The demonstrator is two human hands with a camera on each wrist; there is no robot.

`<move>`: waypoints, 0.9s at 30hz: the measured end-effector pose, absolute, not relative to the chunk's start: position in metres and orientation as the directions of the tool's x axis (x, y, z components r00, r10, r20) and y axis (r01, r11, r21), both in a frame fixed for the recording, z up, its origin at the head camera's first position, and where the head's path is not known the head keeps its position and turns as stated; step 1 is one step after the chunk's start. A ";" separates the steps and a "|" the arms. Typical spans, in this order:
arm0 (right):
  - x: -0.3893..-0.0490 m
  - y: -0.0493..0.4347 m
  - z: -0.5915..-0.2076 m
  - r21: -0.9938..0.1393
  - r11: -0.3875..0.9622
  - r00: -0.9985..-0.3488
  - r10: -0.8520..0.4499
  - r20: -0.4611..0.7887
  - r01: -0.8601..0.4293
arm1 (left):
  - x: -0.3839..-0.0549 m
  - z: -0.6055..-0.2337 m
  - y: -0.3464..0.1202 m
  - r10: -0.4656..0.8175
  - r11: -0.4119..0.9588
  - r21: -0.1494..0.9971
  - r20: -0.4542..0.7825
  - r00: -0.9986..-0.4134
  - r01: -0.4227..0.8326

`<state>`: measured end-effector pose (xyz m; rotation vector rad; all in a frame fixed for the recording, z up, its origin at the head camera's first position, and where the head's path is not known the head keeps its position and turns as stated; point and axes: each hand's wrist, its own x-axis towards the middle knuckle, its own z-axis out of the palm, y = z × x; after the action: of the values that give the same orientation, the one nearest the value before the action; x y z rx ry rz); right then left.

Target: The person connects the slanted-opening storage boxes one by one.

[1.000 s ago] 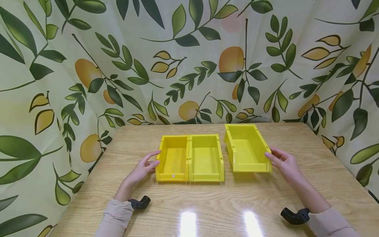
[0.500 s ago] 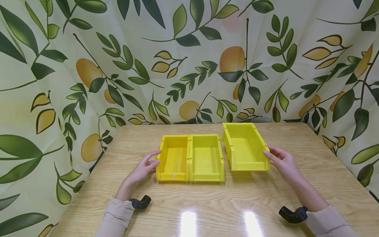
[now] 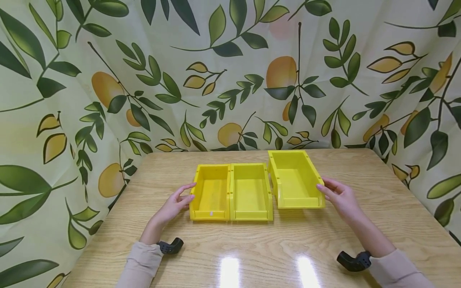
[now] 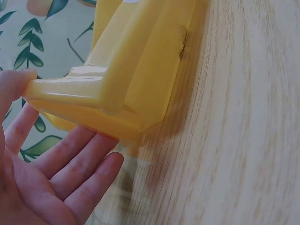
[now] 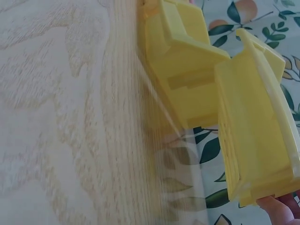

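Observation:
Two yellow storage bins stand side by side on the table: a deeper orange-yellow bin (image 3: 210,192) on the left and a lighter bin (image 3: 249,194) in the middle. My left hand (image 3: 175,206) touches the left bin's outer side with its thumb and fingers. In the left wrist view, its fingers (image 4: 82,168) lie fairly straight against the plastic. A third yellow bin (image 3: 296,182), slightly tilted, is held off the table by my right hand (image 3: 340,198), which grips its right wall near the front. In the right wrist view, only part of the thumb (image 5: 274,211) and fingers shows.
The wooden table (image 3: 288,240) extends around the bins, with two bright reflections near its front. A leaf-and-fruit patterned cloth (image 3: 230,80) hangs behind and along the sides. Black wrist devices (image 3: 171,246) sit on both forearms.
The third bin has moved left with my right hand, closing much of its gap to the middle bin. My left hand and the two standing bins look unmoved.

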<state>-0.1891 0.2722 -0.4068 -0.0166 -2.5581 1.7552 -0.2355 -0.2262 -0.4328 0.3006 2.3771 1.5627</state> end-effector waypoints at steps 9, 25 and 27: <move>-0.185 0.267 -0.406 -0.930 0.366 -0.997 0.057 0.050 -0.026 | -0.235 -0.432 -0.225 0.325 0.388 0.921 -0.113 -0.939 0.024; -0.182 0.263 -0.402 -0.861 0.509 -0.998 0.041 0.042 -0.015 | -0.235 -0.432 -0.225 0.312 0.404 0.915 -0.123 -0.942 0.014; -0.181 0.263 -0.401 -0.841 0.540 -0.998 0.048 0.035 -0.004 | -0.235 -0.432 -0.225 0.316 0.400 0.916 -0.124 -0.941 0.014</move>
<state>-0.1812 0.2629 -0.4013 -0.0384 -2.7096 1.4803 -0.2349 -0.2249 -0.4315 0.2884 2.3826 1.5557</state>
